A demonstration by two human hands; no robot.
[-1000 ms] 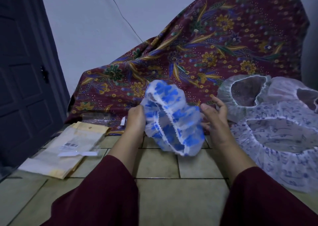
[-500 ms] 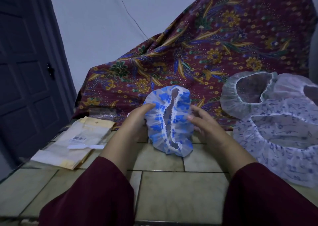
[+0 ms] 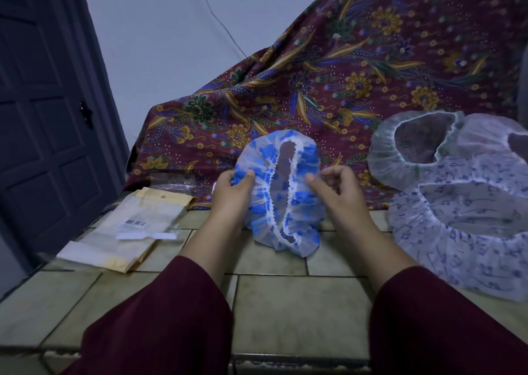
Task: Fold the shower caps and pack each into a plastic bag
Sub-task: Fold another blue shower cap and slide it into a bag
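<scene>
A blue-and-white shower cap (image 3: 265,171) hangs between my hands above the tiled floor, its elastic opening squeezed into a narrow upright slit facing me. My left hand (image 3: 233,194) pinches its left side with thumb on top. My right hand (image 3: 334,187) pinches its right side. A stack of plastic bags (image 3: 125,231) with a barcode label lies on the floor to the left. Two more caps lie at the right: a white one (image 3: 385,157) and a larger white cap with a blue print (image 3: 468,249).
A dark red batik cloth (image 3: 328,68) drapes over something behind the caps. A third white cap (image 3: 491,134) sits at the far right edge. A dark door (image 3: 43,117) stands at the left. My dark red sleeves fill the bottom.
The cap went from a loose bundle in the air to a flattened shape with its opening pressed narrow. Both hands moved in and now pinch its two sides.
</scene>
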